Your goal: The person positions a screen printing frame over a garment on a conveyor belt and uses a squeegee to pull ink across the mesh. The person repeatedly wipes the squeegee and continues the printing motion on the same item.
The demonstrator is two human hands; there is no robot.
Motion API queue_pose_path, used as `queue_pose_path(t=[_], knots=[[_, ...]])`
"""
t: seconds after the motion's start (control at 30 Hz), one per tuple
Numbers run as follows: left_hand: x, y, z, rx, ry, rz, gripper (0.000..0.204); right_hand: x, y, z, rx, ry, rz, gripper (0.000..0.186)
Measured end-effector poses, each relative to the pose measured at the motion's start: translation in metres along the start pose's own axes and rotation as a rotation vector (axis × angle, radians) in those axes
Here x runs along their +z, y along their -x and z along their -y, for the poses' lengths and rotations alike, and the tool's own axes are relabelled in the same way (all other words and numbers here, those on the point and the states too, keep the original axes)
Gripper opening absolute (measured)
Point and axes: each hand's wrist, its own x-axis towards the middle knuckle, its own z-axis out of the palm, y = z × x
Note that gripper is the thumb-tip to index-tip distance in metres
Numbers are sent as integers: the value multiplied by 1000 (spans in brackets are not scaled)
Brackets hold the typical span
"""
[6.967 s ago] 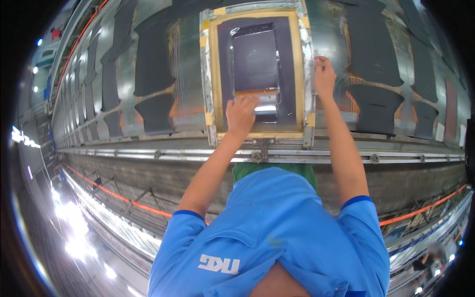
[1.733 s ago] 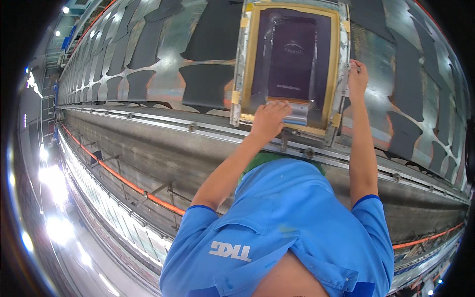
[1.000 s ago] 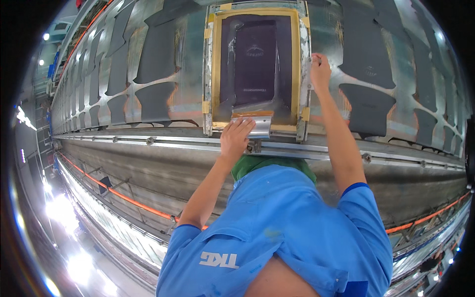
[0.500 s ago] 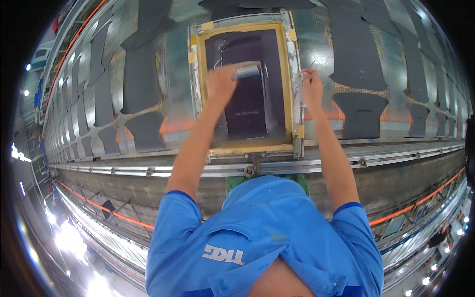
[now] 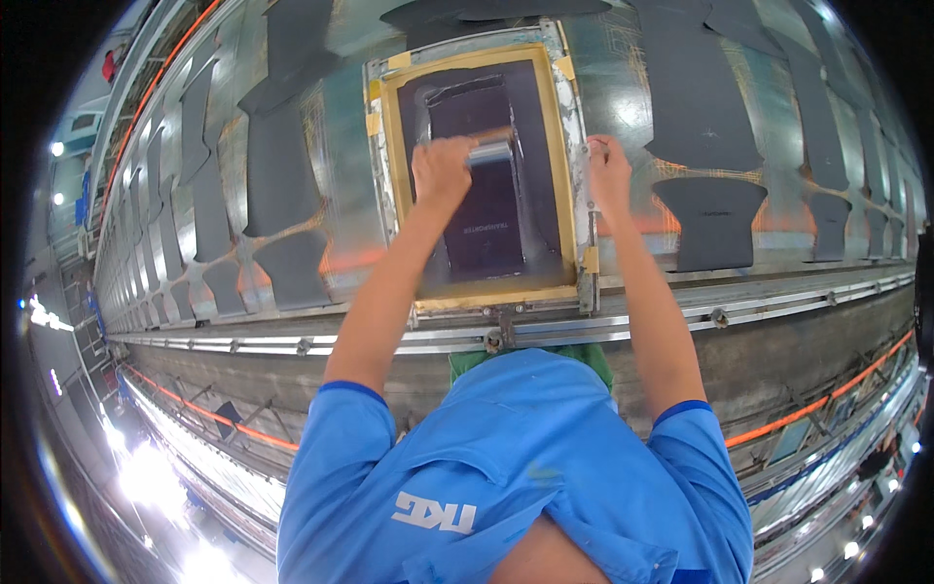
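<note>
Two bare hands work at a screen-printing frame (image 5: 479, 292) that lies flat on a long printing table (image 5: 623, 107). Left hand (image 5: 440, 170) is closed around a squeegee (image 5: 493, 151) — a short bar with a pale blade — set on the dark mesh in the upper half of the frame, just right of the fist. Right hand (image 5: 609, 165) is clamped on the frame's right rail, near its upper right corner, fingers wrapped over the metal edge.

As a judgement: if the right hand slackens while the blade drags, the frame could shift on the table and smear or double the print. An uneven press from the single left hand could leave the ink streaked. Ink could also creep past the yellow tape border (image 5: 389, 185) where it meets the mesh.

Dark cut fabric pieces (image 5: 715, 219) lie in rows along the table on both sides of the frame, the nearest just beside its right rail — close enough to catch a stray drip. A metal guide rail (image 5: 681, 316) runs along the table's near edge, between the person's blue shirt (image 5: 506, 467) and the frame, so both arms must reach over it.
</note>
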Motion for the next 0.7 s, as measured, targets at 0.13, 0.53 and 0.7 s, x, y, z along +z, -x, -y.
queue_pose_path(t=[0.13, 0.53, 0.7], knots=[[-9, 95, -37, 21, 42, -31, 35, -1, -3, -6, -58, 6, -15, 23], [-10, 76, -20, -2, 109, -78, 36, 3, -10, -18, -68, -22, 5, 24], [-15, -77, 41, 17, 76, -13, 28, -3, 1, 0, 12, -13, 35, 23]])
